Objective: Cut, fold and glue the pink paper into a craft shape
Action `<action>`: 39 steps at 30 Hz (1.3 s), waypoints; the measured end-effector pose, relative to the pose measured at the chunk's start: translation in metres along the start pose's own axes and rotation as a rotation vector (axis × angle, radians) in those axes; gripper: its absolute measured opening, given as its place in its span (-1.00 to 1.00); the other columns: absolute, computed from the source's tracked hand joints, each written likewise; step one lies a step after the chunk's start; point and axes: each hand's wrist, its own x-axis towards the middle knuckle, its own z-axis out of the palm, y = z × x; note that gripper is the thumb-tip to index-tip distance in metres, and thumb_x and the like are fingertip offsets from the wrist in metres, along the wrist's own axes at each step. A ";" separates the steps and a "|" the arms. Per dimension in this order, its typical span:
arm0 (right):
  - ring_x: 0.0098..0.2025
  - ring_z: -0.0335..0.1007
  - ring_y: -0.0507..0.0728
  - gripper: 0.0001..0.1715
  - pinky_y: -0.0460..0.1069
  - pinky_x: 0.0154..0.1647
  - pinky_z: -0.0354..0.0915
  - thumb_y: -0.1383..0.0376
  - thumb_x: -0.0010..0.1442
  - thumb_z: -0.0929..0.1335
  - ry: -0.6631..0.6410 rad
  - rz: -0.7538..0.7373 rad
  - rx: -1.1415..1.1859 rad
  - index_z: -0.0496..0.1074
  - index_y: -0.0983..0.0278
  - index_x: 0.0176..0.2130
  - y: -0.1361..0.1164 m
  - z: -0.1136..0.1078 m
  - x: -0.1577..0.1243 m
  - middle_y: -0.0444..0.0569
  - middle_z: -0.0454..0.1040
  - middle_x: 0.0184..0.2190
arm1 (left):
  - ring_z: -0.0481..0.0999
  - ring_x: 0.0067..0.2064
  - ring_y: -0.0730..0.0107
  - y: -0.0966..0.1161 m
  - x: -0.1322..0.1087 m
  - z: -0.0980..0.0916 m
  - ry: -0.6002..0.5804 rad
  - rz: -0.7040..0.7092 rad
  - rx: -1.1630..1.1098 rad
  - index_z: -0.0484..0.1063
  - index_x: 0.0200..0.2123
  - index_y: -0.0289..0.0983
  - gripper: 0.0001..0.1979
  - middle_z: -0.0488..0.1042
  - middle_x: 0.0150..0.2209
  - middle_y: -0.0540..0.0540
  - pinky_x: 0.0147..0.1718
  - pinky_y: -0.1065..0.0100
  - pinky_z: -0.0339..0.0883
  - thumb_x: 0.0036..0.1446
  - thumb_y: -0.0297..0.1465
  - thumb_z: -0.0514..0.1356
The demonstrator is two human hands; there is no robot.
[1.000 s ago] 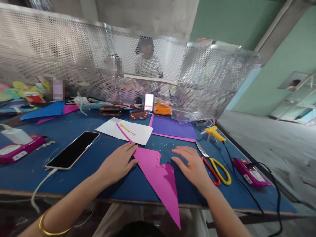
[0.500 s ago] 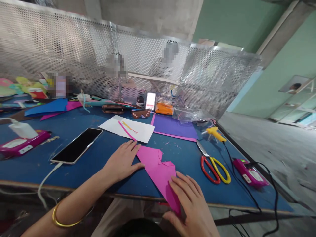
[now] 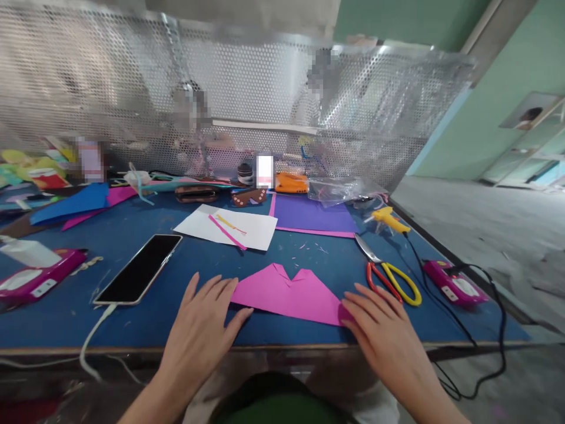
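A folded pink paper point(image 3: 286, 297) with a notch in its far edge lies at the front of the blue table. My left hand point(image 3: 205, 312) rests at its left end, fingers spread, with the thumb near the lower edge. Across the right end lie the fingers of my right hand point(image 3: 379, 321), stretched out and slightly apart. Scissors point(image 3: 388, 274) with red and yellow handles are just beyond the right hand. Behind the pink paper is a white sheet point(image 3: 260, 228) with a pink strip and a yellow strip on it.
A phone point(image 3: 139, 270) with a cable is at left, beside a magenta power strip point(image 3: 53, 274). Purple paper point(image 3: 313, 213), a yellow glue gun point(image 3: 388, 219) and another magenta power strip point(image 3: 454, 282) are to the right. A perforated metal screen point(image 3: 256, 88) stands behind.
The pink paper has turned so that its long straight edge faces me. My right hand has moved up and right with its end, and my left hand has shifted slightly down and left.
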 end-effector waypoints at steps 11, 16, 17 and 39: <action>0.09 0.46 0.27 -0.60 0.24 0.14 0.33 0.16 0.31 0.38 0.010 0.141 0.194 0.41 0.26 0.09 0.001 0.026 -0.013 0.09 0.56 0.00 | 0.49 0.14 0.03 -0.013 0.002 0.015 0.052 0.108 -0.168 0.36 0.18 -0.28 -0.47 0.52 0.11 -0.20 0.07 0.07 0.41 0.31 -0.07 0.07; 0.10 0.45 0.27 -0.58 0.19 0.04 0.43 0.13 0.28 0.41 -0.080 0.251 0.279 0.43 0.22 0.08 0.002 0.022 -0.011 0.09 0.55 0.02 | 0.49 0.14 0.04 -0.014 0.003 0.016 0.020 0.150 -0.190 0.33 0.19 -0.28 -0.48 0.52 0.11 -0.19 0.06 0.04 0.41 0.33 -0.08 0.05; 0.09 0.45 0.26 -0.60 0.18 0.04 0.44 0.14 0.28 0.41 -0.085 0.266 0.289 0.43 0.22 0.07 0.002 0.022 -0.010 0.08 0.55 0.01 | 0.50 0.13 0.05 -0.015 0.002 0.015 0.020 0.163 -0.193 0.34 0.18 -0.27 -0.49 0.53 0.10 -0.18 0.05 0.05 0.42 0.33 -0.08 0.05; 0.39 0.08 0.25 -0.17 0.18 0.39 0.07 -0.12 0.35 0.21 -0.418 -0.170 0.252 0.20 0.39 0.32 -0.049 0.017 0.033 0.07 0.25 0.34 | 0.41 0.22 0.23 0.016 0.016 0.022 0.097 0.573 -0.248 0.46 0.10 -0.28 -0.66 0.52 0.13 -0.13 0.36 0.22 -0.07 0.34 -0.42 0.05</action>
